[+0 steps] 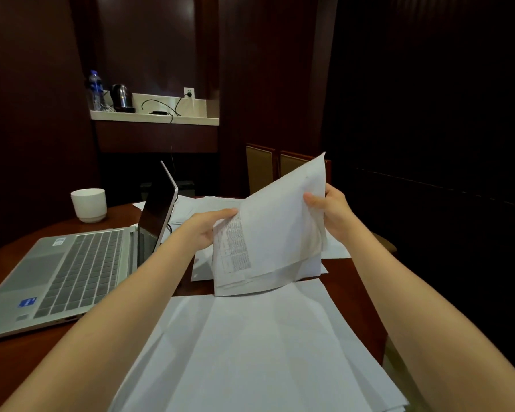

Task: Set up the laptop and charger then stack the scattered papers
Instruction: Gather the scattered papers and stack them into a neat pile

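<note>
white cup stands behind the open laptop on the counter. left grip pinches the left edge of a raised, tilted sheaf of papers; right grip pinches its right edge. loose sheets lie spread beneath.

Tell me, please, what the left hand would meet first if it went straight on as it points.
The sheaf of papers, whose left edge the left hand grips; past it, probably the right hand on the far edge, though depth is unclear.
</note>
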